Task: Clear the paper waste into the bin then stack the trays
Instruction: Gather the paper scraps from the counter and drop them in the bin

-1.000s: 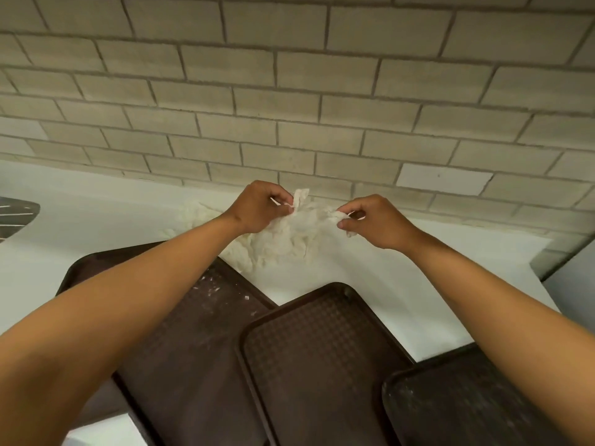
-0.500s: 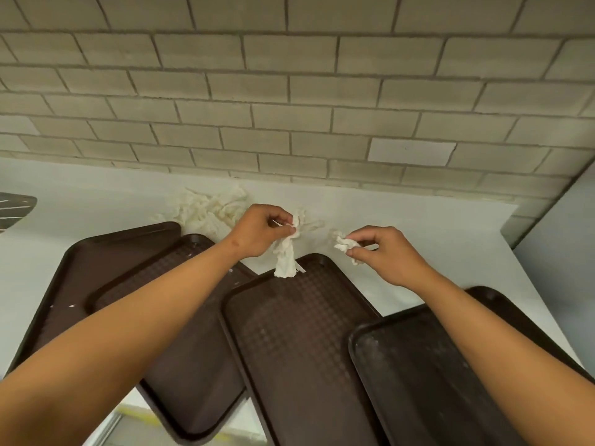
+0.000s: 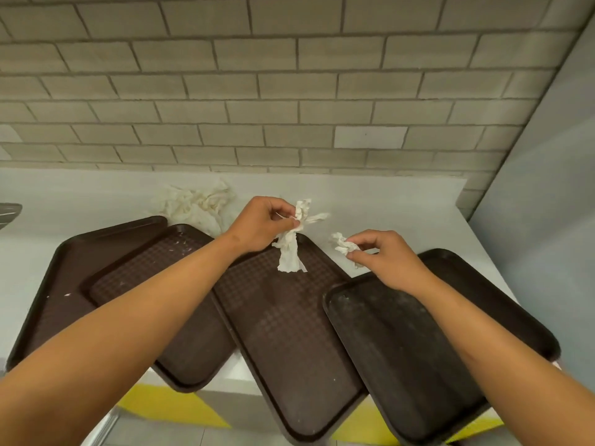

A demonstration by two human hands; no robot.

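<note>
Several dark brown trays lie overlapping on a white counter (image 3: 402, 201): a far-left tray (image 3: 64, 278), a second tray (image 3: 154, 275), a middle tray (image 3: 289, 333) and a right tray (image 3: 396, 342). My left hand (image 3: 260, 225) grips a long crumpled strip of white paper (image 3: 291, 249) that hangs over the middle tray. My right hand (image 3: 383, 255) pinches a small wad of paper (image 3: 341, 244) above the counter. A loose pile of shredded paper (image 3: 196, 204) stays on the counter behind the trays, left of my left hand.
A tan brick wall (image 3: 289, 91) backs the counter. A grey panel (image 3: 541, 204) stands at the right. The trays overhang the counter's front edge above a yellow and grey floor (image 3: 167, 403). A dark object (image 3: 8, 212) pokes in at the far left.
Both hands have pulled apart and back from the paper pile, each carrying a piece torn off it. The view has tilted, showing more of the trays and the counter's front edge.
</note>
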